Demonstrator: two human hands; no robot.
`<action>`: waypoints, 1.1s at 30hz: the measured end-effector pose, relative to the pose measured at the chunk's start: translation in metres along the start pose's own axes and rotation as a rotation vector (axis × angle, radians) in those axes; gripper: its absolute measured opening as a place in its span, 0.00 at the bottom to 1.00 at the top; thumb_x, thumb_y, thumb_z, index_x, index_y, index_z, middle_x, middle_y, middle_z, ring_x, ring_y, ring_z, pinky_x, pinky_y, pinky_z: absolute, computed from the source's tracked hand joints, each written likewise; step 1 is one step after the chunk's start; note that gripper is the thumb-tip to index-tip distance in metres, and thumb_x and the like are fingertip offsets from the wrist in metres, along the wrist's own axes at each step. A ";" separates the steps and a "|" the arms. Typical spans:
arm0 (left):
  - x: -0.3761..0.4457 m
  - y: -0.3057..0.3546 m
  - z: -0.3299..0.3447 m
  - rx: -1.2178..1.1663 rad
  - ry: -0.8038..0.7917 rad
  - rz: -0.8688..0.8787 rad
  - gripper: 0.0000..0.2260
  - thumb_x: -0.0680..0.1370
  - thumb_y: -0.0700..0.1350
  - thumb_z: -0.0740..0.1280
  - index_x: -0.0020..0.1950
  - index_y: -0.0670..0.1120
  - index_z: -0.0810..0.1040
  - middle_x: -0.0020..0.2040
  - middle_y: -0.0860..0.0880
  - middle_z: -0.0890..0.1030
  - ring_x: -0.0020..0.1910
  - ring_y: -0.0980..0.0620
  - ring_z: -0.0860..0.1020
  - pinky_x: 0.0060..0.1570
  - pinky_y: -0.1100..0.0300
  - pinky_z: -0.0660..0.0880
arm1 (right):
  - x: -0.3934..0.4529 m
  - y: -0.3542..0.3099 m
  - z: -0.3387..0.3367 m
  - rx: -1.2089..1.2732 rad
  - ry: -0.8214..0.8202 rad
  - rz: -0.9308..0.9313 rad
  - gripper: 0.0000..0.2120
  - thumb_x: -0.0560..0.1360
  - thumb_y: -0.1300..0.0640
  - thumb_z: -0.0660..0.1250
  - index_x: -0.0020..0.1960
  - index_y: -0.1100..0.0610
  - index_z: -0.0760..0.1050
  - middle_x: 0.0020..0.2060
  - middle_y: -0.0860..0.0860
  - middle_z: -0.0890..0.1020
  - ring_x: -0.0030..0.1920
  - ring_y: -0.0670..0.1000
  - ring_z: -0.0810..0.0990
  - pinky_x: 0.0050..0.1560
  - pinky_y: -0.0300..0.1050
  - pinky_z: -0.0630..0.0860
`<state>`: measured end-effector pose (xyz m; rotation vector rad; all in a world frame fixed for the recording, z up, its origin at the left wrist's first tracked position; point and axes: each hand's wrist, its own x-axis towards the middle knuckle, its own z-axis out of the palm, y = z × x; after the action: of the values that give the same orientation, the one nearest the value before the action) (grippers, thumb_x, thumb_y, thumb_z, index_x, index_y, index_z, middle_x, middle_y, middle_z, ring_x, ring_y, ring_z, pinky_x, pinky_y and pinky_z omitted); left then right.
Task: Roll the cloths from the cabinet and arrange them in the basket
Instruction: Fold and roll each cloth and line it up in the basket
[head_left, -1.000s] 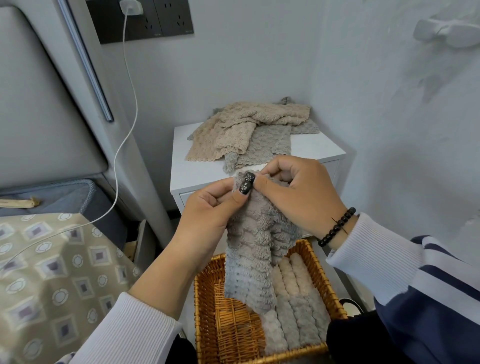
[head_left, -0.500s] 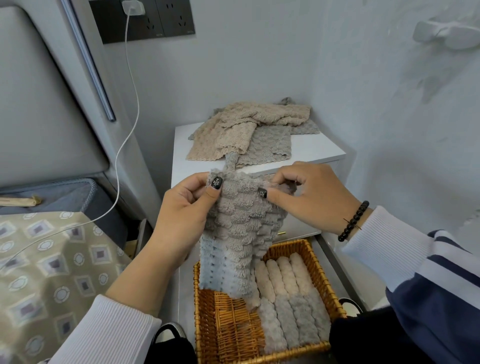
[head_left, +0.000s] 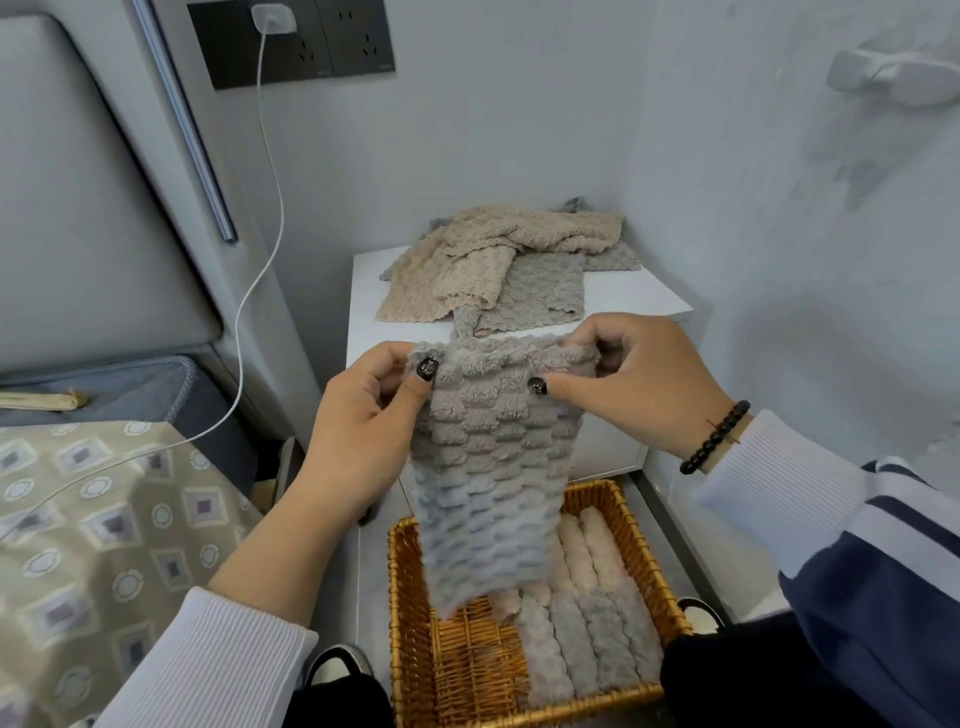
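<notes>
I held the grey cloth (head_left: 493, 467) up in front of me by its top edge, one corner in each hand. My left hand (head_left: 358, 431) pinched the left corner, thumb on the near face and the fingers curled behind it. My right hand (head_left: 639, 384) pinched the right corner the same way, thumb pressed on the front, the other fingers bent over the top edge. The cloth hung flat and spread between my hands, its lower end dangling over the wicker basket (head_left: 415, 623) on the floor. Rolled cloths (head_left: 587, 623), some grey and some beige, lay side by side along the right half of the basket. Behind my hands stood the white cabinet (head_left: 639, 299), with a loose pile of beige and grey cloths (head_left: 498, 260) on its top. A bead bracelet (head_left: 714, 436) sat on my right wrist
</notes>
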<state>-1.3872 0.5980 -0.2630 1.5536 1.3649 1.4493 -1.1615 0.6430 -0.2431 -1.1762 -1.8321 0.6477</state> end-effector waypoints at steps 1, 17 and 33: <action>0.000 0.000 0.001 0.026 0.000 0.006 0.10 0.82 0.40 0.63 0.49 0.52 0.80 0.37 0.55 0.84 0.38 0.56 0.80 0.44 0.48 0.78 | -0.001 -0.001 0.001 -0.033 0.024 -0.041 0.10 0.66 0.55 0.77 0.37 0.48 0.75 0.26 0.44 0.77 0.26 0.40 0.70 0.29 0.34 0.67; -0.002 0.010 0.004 -0.501 -0.110 -0.131 0.07 0.78 0.38 0.64 0.55 0.43 0.78 0.47 0.45 0.86 0.46 0.50 0.84 0.48 0.57 0.81 | 0.003 0.003 0.002 0.717 -0.267 0.253 0.17 0.62 0.59 0.73 0.51 0.59 0.80 0.46 0.54 0.85 0.49 0.53 0.83 0.55 0.48 0.79; -0.010 0.007 0.018 -0.659 -0.216 -0.462 0.16 0.67 0.46 0.74 0.53 0.44 0.84 0.55 0.40 0.84 0.54 0.42 0.83 0.54 0.47 0.80 | -0.005 -0.015 0.011 0.610 -0.004 0.116 0.17 0.70 0.47 0.72 0.57 0.47 0.79 0.54 0.66 0.79 0.53 0.83 0.67 0.47 0.83 0.65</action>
<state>-1.3672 0.5905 -0.2634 0.8679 0.9020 1.2199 -1.1766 0.6324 -0.2386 -0.8659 -1.4175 1.1732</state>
